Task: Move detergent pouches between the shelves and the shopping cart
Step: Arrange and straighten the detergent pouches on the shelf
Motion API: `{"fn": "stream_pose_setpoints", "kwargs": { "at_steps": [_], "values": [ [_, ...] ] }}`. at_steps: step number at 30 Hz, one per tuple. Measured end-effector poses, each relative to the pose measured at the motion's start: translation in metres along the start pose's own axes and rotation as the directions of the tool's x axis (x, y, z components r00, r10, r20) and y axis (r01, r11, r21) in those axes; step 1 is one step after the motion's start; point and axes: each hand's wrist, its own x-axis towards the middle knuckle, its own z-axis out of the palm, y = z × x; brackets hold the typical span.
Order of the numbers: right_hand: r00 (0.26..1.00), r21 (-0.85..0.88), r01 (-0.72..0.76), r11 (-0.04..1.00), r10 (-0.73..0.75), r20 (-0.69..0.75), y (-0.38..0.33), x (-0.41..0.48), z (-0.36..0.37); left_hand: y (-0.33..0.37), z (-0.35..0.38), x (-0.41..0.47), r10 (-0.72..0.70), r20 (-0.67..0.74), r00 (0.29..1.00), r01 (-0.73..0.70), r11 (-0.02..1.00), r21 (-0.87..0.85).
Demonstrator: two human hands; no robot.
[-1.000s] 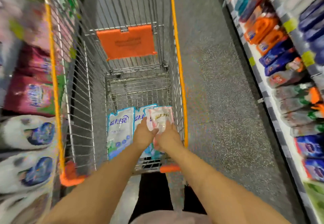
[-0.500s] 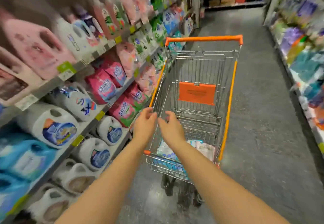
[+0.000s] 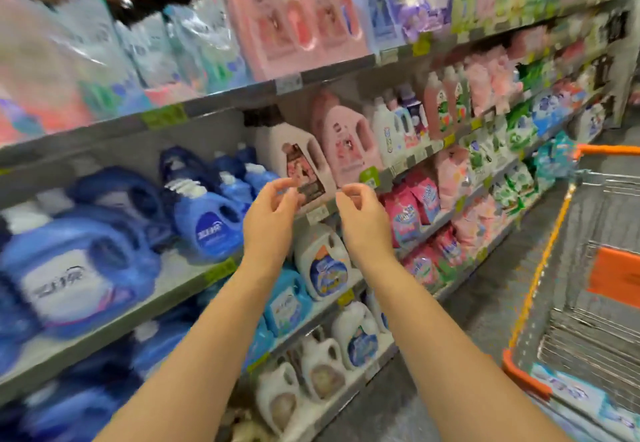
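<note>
Hands lifted from cart to shelves
Left hand and right hand, loosely curled, hold nothing; shopping cart, now at right, holds blue pouches.

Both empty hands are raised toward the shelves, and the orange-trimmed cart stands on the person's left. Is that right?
No: the head view shows the cart on the person's right. The left hand and right hand are indeed empty, raised toward the shelves.
</note>
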Motion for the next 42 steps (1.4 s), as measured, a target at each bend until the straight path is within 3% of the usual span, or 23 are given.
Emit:
{"fn": "stream_pose_setpoints", "kwargs": {
  "at_steps": [5, 12, 18, 21, 32, 37, 40, 42],
  "values": [
    [0.985, 0.033, 0.143, 0.989, -0.146, 0.092, -0.045, 0.025, 0.093, 0.003, -0.091, 0.054, 0.117, -0.173, 0.978, -0.09, 0.984, 0.156],
    [0.9, 0.153, 0.313, 0.938, -0.344, 0.267, -0.093, 0.075, 0.194, 0.005, -0.176, 0.131, 0.223, -0.338, 0.914, -0.109, 0.939, 0.326],
    [0.768, 0.226, 0.46, 0.859, -0.513, 0.385, -0.134, 0.139, 0.266, -0.008, -0.231, 0.195, 0.281, -0.471, 0.836, -0.06, 0.901, 0.43],
    [0.668, 0.231, 0.518, 0.823, -0.558, 0.492, -0.156, 0.165, 0.31, -0.015, -0.265, 0.219, 0.314, -0.534, 0.785, 0.013, 0.854, 0.521],
    [0.533, 0.179, 0.495, 0.85, -0.46, 0.71, -0.195, 0.178, 0.467, -0.023, -0.383, 0.264, 0.205, -0.698, 0.686, 0.323, 0.774, 0.545],
    [0.424, 0.073, 0.471, 0.879, -0.298, 0.855, -0.224, 0.161, 0.528, -0.03, -0.427, 0.291, -0.064, -0.671, 0.739, 0.478, 0.752, 0.454],
    [0.419, 0.001, 0.433, 0.901, -0.202, 0.885, -0.233, 0.153, 0.561, -0.038, -0.448, 0.305, -0.138, -0.624, 0.769, 0.483, 0.765, 0.426],
    [0.452, -0.01, 0.381, 0.924, -0.177, 0.874, -0.236, 0.149, 0.576, -0.046, -0.465, 0.313, -0.181, -0.581, 0.793, 0.466, 0.795, 0.388]
  ]
}}
